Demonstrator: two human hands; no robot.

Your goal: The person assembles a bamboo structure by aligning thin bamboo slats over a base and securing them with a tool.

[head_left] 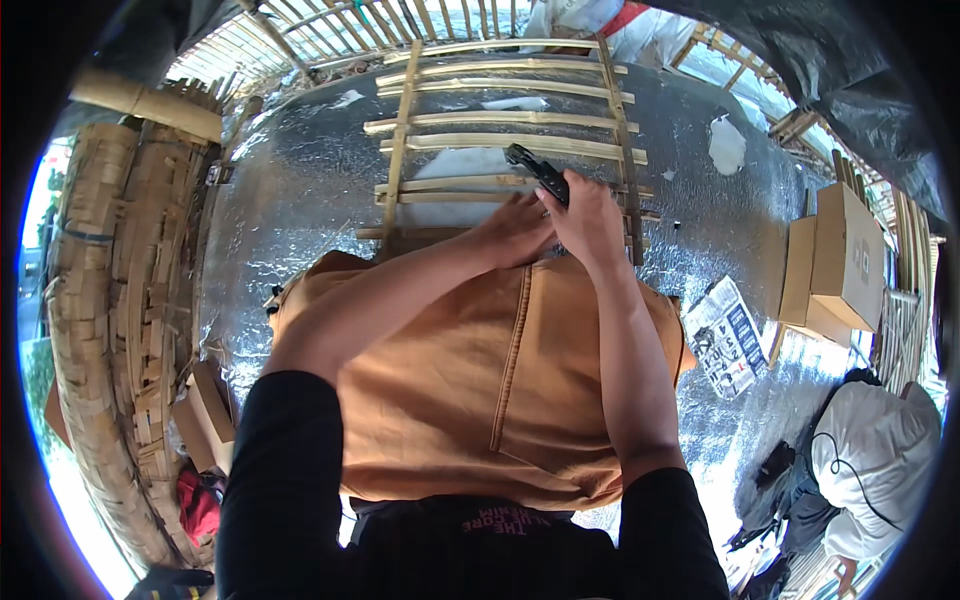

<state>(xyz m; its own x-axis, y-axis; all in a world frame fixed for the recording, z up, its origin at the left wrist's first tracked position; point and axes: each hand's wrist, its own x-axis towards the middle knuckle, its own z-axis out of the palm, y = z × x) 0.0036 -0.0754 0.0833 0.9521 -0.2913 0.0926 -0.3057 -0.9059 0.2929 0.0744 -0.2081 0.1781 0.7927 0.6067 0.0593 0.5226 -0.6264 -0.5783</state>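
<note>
My right hand (587,212) is closed round a black hand tool (540,176) with a narrow, jaw-like end that points away to the upper left. Beside it, my left hand (517,230) has its fingers bent and bunched close to the right wrist. What those fingers grip is hidden. Both hands are over the near end of a ladder-like frame of bamboo slats (460,122), which lies flat on a silvery sheet (300,170). Orange-brown cloth (440,390) covers my lap, below my forearms.
Printed paper (727,338) lies on the sheet to the right, near cardboard boxes (845,262). A person in white (875,455) is at the lower right. Rolled woven bamboo (100,330) stands along the left, beside an open carton (205,420) and red cloth (198,503).
</note>
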